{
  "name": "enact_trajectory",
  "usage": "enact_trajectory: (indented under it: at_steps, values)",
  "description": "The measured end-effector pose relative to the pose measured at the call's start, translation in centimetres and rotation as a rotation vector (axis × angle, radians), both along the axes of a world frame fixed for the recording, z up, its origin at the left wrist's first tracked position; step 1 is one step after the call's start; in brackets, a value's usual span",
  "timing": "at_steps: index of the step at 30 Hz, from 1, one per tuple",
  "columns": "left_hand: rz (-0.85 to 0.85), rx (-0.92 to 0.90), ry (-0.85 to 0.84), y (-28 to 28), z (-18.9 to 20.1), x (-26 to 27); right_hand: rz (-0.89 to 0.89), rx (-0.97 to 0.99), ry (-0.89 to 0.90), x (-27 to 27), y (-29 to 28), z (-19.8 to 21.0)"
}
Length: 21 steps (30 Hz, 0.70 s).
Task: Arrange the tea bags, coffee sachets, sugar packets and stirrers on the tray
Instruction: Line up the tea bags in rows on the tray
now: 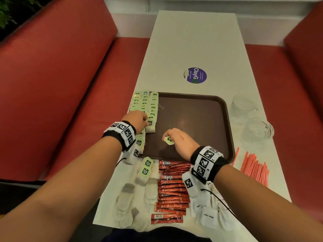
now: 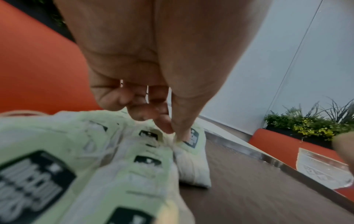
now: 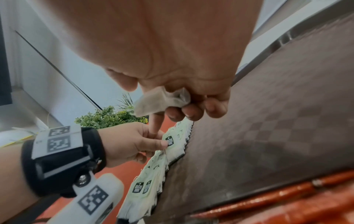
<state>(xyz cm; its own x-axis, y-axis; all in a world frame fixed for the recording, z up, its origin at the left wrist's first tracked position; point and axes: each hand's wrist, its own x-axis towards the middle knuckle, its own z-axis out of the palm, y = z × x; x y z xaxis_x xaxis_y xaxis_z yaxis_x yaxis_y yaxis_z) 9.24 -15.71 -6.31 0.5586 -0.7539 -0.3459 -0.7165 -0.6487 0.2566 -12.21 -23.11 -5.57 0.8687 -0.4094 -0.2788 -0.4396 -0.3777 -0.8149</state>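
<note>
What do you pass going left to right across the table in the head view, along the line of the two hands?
Overlapping rows of tea bags → left hand pinching one tea bag → right hand holding a tea bag over the brown tray → two clear glass cups.

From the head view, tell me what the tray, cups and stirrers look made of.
Tray: likely moulded plastic, dark brown, textured matte with a faint sheen. Cups: clear glass or plastic, see-through; cannot tell which. Stirrers: thin orange-red sticks, probably plastic.
</note>
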Motion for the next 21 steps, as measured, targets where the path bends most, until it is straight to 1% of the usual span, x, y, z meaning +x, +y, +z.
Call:
enact_trajectory:
  at_steps: [3, 6, 8, 14, 17, 19, 21]
  values:
    - [0.082, 0.012, -0.011, -0.5, -0.5, 0.0, 0.003, -0.037, 0.004, 0.2, -0.2, 0.1]
    - [0.116, -0.014, -0.055, -0.7, -1.1, -0.4, 0.01, -0.052, 0.038, 0.3, -0.4, 0.1]
    - [0.114, -0.026, -0.06, -1.0, -1.3, -0.8, -0.004, -0.053, 0.043, 0.2, -0.6, 0.0]
    - [0.049, 0.074, -0.077, -2.2, -1.9, -1.6, -0.048, -0.089, -0.02, -0.3, -0.7, -0.7]
    - [0.039, 0.091, -0.084, -2.2, -1.6, -1.7, -0.082, -0.054, -0.041, -0.2, -0.8, -0.7]
    - [0.032, 0.053, -0.087, -2.0, -1.0, -1.8, -0.086, -0.003, -0.045, -0.1, -0.8, -0.6]
    - [0.026, -0.091, -0.028, -1.7, -0.3, -2.1, -0.092, 0.102, -0.067, 0.0, -0.9, -0.5]
